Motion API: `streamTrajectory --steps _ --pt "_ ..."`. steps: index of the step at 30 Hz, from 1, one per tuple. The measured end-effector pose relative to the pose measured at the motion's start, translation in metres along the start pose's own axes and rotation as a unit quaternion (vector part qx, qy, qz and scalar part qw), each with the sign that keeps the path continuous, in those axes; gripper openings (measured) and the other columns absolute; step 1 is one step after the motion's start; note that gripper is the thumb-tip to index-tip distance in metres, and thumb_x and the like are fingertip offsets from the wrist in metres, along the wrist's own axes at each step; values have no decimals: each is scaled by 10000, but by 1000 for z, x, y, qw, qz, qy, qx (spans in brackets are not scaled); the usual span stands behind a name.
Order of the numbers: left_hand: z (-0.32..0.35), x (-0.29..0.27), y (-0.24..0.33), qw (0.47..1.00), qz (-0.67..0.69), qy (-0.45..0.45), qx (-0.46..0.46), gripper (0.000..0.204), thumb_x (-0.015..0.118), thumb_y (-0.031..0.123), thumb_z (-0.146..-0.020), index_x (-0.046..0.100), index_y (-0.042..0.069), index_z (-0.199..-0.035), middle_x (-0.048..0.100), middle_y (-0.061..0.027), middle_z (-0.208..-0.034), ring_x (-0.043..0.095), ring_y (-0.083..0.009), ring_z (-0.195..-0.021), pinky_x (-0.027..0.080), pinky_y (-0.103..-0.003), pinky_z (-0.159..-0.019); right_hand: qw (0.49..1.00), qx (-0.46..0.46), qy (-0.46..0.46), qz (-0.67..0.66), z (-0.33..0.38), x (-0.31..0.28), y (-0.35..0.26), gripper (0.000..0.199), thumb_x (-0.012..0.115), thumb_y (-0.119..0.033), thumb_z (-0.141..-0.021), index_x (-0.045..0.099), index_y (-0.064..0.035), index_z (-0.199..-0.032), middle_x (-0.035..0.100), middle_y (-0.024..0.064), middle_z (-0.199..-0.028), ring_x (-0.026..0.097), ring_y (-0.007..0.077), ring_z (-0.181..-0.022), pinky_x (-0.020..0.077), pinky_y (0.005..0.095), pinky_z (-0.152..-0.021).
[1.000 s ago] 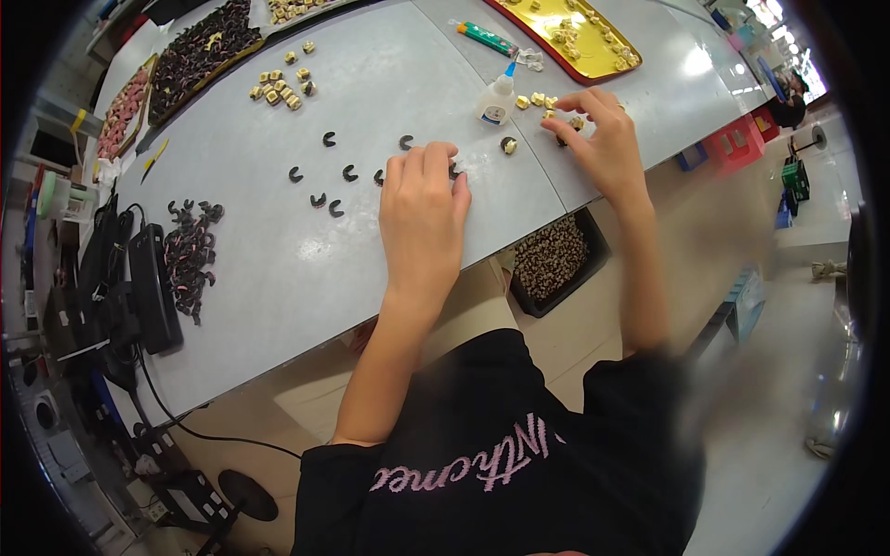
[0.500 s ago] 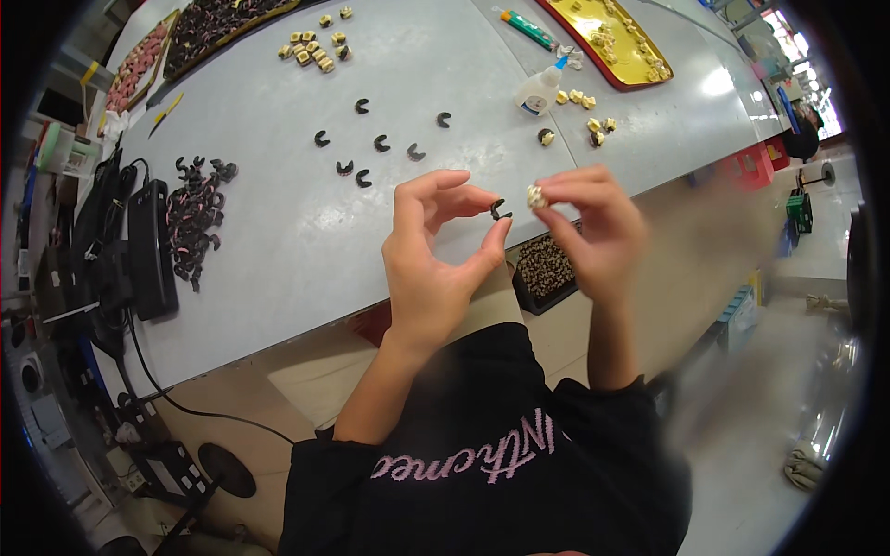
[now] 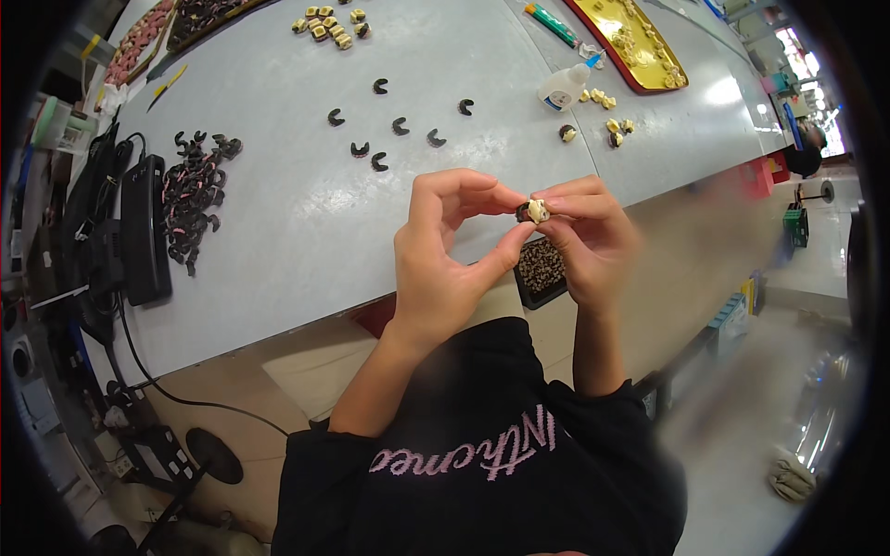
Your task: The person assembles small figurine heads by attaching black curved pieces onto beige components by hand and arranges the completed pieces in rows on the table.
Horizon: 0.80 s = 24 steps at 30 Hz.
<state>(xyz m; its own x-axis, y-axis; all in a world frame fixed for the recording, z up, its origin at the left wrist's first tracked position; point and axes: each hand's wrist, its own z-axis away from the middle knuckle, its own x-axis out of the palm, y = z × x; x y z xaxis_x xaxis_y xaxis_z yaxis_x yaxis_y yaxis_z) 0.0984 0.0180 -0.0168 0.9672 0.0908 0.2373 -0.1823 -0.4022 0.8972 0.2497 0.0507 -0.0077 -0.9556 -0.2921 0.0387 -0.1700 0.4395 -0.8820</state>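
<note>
My left hand (image 3: 439, 252) pinches a small black C-shaped piece (image 3: 523, 214) between thumb and fingertips. My right hand (image 3: 593, 239) pinches a cream-coloured knobbly piece (image 3: 539, 211). The two pieces meet in front of me, over the table's near edge, and fingertips partly cover both. Several similar black C-shaped pieces (image 3: 400, 126) lie spread on the grey table (image 3: 306, 204) beyond my left hand. Past my right hand stand several cream-and-black pieces (image 3: 567, 133), next to a white squeeze bottle (image 3: 564, 90) with a blue tip.
A heap of black and pink pieces (image 3: 193, 199) lies at left, beside a black box-shaped device (image 3: 146, 232) with cables. Cream-and-black blocks (image 3: 321, 24) sit farther back. A yellow tray (image 3: 654, 65) and green tube (image 3: 552, 25) are far right. A dark bin (image 3: 540, 271) stands below the edge.
My right hand has moved left with the cream piece until it meets the black C-shaped piece in my left hand. My left hand has shifted slightly right. The view has shifted a little.
</note>
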Motion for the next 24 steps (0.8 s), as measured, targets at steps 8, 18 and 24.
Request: streamTrajectory --steps 8,18,24 --pt "4 -2 -5 997 -58 -22 55 426 691 -92 -803 443 21 -1130 630 -143 -1002 630 -214 -943 499 -358 -880 978 110 17 -177 4 0 1 137 619 54 -869 636 57 -1005 635 156 -968 652 216 -907 591 339 -807" --pt "-7 -7 4 958 -204 -41 196 325 706 -74 -704 621 47 -993 629 -73 -998 581 -260 -901 488 -345 -748 910 291 -8 -296 8 -11 -11 341 632 -59 -907 552 90 -1202 625 181 -1087 621 215 -997 518 344 -896" --pt "-21 -53 21 873 -457 59 160 264 698 -29 -766 638 61 -1007 642 -92 -1057 582 -256 -937 470 -349 -828 976 181 67 103 -10 -23 -5 225 618 -19 -903 634 74 -1108 607 62 -1033 557 113 -894 432 234 -857"
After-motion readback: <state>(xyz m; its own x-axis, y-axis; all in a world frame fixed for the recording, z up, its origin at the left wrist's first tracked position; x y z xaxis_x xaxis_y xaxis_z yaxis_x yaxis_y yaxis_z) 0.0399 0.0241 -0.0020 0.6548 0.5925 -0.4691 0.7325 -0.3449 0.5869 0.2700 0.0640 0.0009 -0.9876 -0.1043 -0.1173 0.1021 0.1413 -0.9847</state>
